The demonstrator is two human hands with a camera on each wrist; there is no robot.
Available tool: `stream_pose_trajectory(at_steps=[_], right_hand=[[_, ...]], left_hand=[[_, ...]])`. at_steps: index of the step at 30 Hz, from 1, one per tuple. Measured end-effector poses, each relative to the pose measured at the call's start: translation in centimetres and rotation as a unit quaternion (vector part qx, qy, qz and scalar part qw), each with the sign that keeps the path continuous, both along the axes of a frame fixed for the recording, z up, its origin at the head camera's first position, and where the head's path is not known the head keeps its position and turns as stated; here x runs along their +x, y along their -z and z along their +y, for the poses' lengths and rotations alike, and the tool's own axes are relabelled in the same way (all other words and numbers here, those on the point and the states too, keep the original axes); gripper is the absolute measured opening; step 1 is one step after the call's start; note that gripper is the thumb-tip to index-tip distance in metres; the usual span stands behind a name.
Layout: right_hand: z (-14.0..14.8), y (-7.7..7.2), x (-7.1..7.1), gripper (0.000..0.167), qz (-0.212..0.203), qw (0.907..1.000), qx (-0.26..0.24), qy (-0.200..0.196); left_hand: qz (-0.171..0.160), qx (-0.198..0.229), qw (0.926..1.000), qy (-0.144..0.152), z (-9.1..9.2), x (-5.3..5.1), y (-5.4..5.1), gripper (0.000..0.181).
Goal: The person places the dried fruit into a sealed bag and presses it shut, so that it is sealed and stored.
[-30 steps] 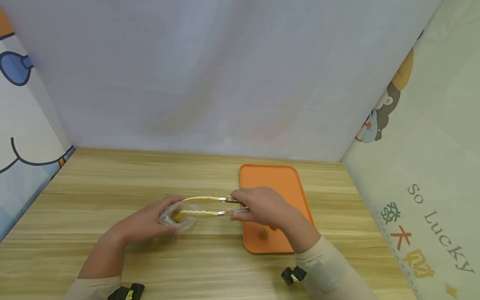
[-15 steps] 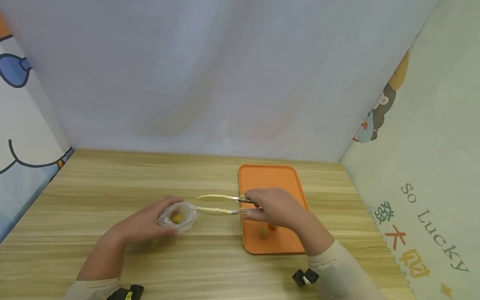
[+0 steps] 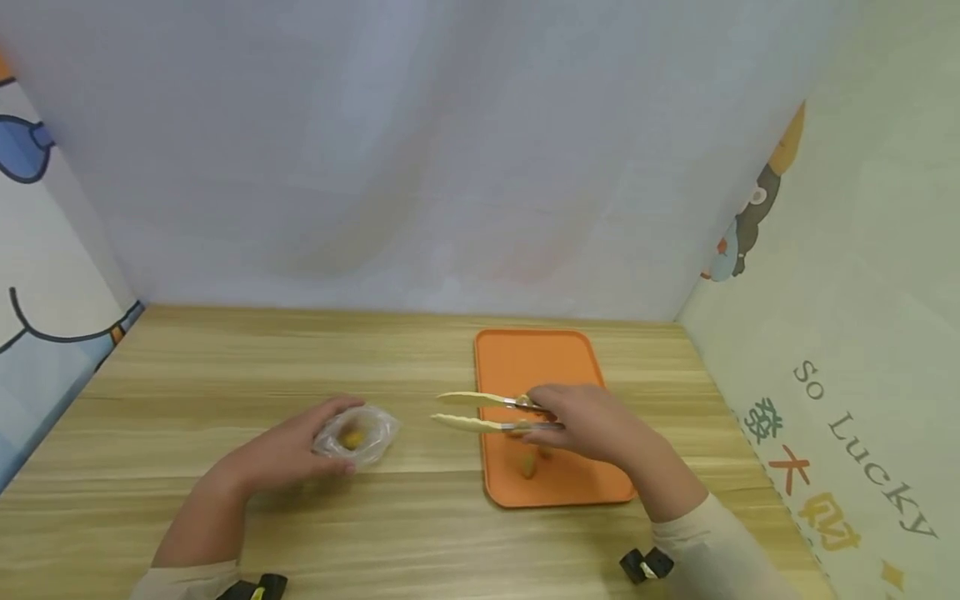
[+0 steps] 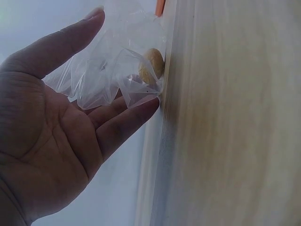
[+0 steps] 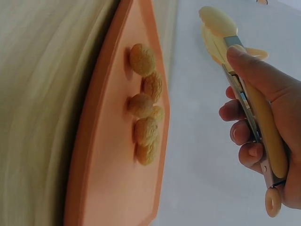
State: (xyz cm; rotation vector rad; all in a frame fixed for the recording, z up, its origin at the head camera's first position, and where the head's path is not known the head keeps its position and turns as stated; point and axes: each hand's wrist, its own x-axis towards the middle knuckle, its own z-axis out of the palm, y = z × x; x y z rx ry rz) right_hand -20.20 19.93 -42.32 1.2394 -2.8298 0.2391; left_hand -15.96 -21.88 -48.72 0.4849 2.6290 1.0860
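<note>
My left hand (image 3: 288, 446) cups a clear plastic bag (image 3: 381, 432) on the table, thumb on one side and fingers on the other. Inside the bag's round mouth lies a yellow-brown ball (image 3: 352, 437), which looks like a small baked treat; its full contents are hidden. My right hand (image 3: 581, 421) grips a pair of tongs (image 5: 265, 127) with cream tips. Nothing sits between the tongs' parted tips, which hang over the left edge of an orange tray (image 3: 532, 354). Several rough, round, tan balls (image 5: 142, 106) rest on the tray, partly covered by hand and tongs in the head view.
A wood-grain table (image 3: 300, 350) carries the bag at left and the tray at right. A pale cloth wall (image 3: 420, 167) stands along the back edge, with printed panels (image 3: 840, 292) on both sides.
My right hand has drawn the tongs rightward, away from the bag's mouth to above the tray. The left hand and bag have stayed nearly in place.
</note>
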Motion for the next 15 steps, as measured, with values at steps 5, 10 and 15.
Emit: stream_pose_trajectory(at_steps=[5, 10, 15], right_hand=[[0.9, 0.2, 0.1, 0.033, -0.002, 1.0000, 0.000, 0.006], [1.7, 0.3, 0.3, 0.032, -0.016, 0.9997, -0.002, 0.020], [2.6, 0.3, 0.5, 0.030, -0.021, 0.9993, 0.006, 0.030]], left_hand=[[-0.003, 0.003, 1.0000, 0.000, -0.1, 0.1, -0.2, 0.087], [-0.001, 0.006, 1.0000, 0.001, -0.2, 0.1, -0.4, 0.087], [0.001, 0.003, 1.0000, 0.003, -0.2, 0.1, -0.3, 0.087]])
